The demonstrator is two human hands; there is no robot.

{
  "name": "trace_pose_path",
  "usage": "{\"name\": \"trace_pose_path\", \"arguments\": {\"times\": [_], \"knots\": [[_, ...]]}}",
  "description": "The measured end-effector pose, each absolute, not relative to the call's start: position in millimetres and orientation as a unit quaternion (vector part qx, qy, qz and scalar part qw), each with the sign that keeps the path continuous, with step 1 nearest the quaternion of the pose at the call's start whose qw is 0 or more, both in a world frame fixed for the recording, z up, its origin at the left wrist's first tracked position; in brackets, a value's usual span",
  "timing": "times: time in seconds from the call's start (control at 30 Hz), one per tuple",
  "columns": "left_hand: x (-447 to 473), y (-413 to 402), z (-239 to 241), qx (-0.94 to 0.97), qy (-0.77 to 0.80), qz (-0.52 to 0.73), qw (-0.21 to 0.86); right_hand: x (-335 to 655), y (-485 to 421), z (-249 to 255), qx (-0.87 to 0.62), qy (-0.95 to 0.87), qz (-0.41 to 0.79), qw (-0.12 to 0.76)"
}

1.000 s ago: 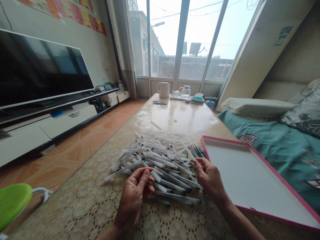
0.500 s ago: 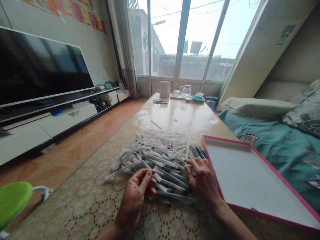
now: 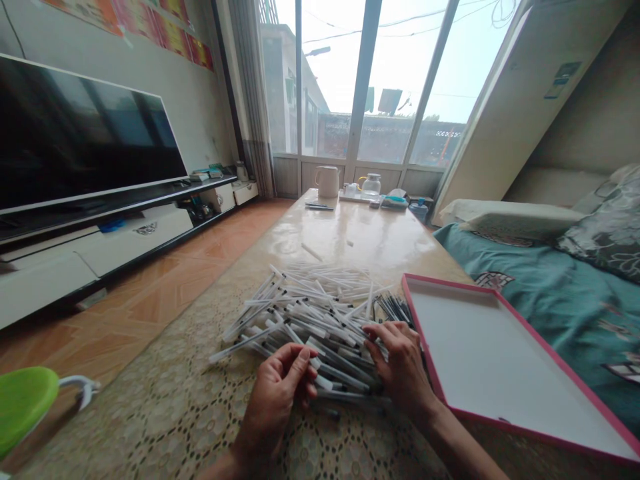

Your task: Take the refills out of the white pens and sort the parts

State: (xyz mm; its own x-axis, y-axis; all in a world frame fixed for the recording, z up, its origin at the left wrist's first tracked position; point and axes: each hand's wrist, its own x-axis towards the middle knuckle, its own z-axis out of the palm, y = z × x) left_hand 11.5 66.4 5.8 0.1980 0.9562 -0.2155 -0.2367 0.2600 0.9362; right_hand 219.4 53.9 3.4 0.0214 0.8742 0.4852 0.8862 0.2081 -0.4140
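A big loose pile of clear plastic pens lies on the long table, which has a lace-patterned cover at my end. My left hand sits at the near edge of the pile with fingers curled round a few pens. My right hand rests on the right side of the pile, its fingers bent and pressing on pens there. A small bunch of dark refills lies just beyond my right hand.
A shallow pink-rimmed white tray sits to the right of the pile. At the table's far end stand a white mug, a glass jar and small items. A television stands left, a bed with teal cover right, a green stool near left.
My right hand has slid left, further onto the pile. My left hand has moved slightly right and closed tighter on the pens at the pile's near edge.
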Motion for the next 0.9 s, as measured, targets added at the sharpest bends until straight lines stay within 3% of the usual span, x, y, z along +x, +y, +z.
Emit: {"name": "trace_pose_path", "arguments": {"times": [0.2,0.4,0.53,0.77,0.9], "knots": [[15.2,59.3,6.2,0.479,0.417,0.435,0.638,215.7,42.3,22.8,-0.579,-0.641,0.135,0.486],[12.8,54.4,16.0,0.508,0.417,0.507,0.558,196.1,18.4,36.1,-0.555,-0.603,0.367,0.439],[12.9,53.0,14.1,0.558,0.376,0.407,0.618,177.1,13.0,35.9,-0.482,-0.493,0.528,0.496],[18.2,46.3,19.0,0.630,0.312,0.333,0.628,153.2,10.5,26.9,-0.428,-0.391,0.586,0.566],[16.5,49.3,22.1,0.691,0.336,0.325,0.552,161.5,10.7,18.4,-0.489,-0.428,0.512,0.562]]}}
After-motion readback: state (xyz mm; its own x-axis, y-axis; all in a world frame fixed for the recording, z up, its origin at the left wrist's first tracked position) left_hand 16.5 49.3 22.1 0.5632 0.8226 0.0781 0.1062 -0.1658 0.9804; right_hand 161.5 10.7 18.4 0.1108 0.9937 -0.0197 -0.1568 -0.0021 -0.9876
